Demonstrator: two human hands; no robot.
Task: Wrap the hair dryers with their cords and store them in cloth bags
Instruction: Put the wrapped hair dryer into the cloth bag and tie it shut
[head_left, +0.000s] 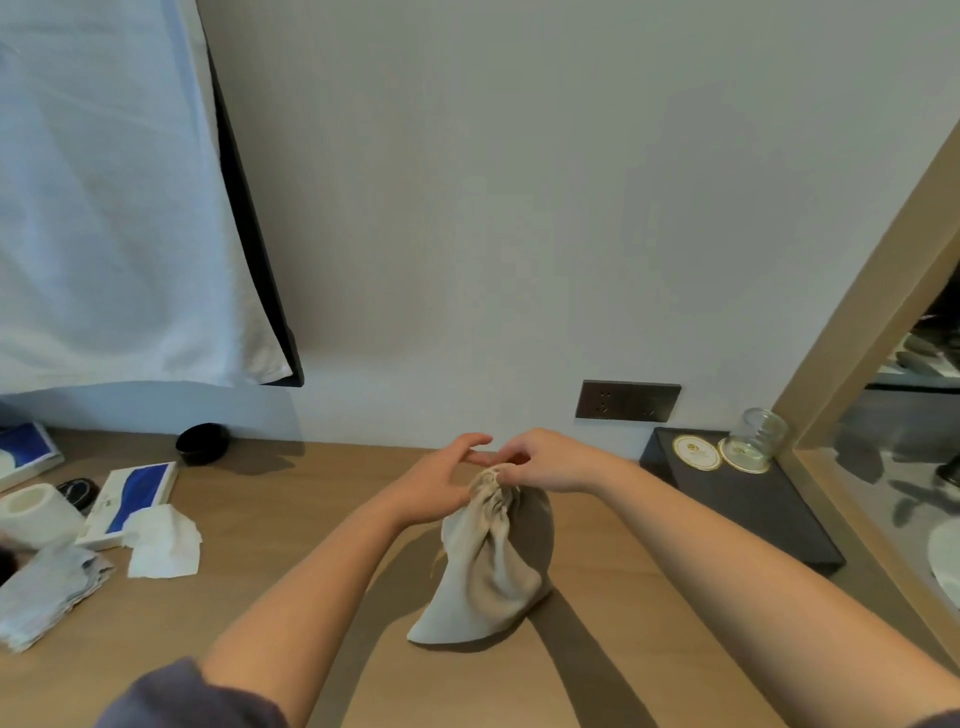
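Dark sleeve (171, 696) is closest, bottom left, and 2 bare arms go out from there over the wooden counter (311, 597). A beige cloth bag (488, 571) stands in the middle of it, fat at the bottom, top all bunched up. No hair dryer shows; prob. it's inside the bag, since the bag bulges. R hand (545, 460) pinches the bunched top w/ curled fingers. L hand (441, 483) is right beside the top, fingers reaching toward the R hand; can't tell if it pinches a string or just touches.

Step now: I think closing the bag. Next move needs a pull on the string while the other hand holds the top, so it shuts tight.

Crumpled tissue (163, 543) lies far left. Glass (761, 436) sits on a black tray (753, 519) at right.
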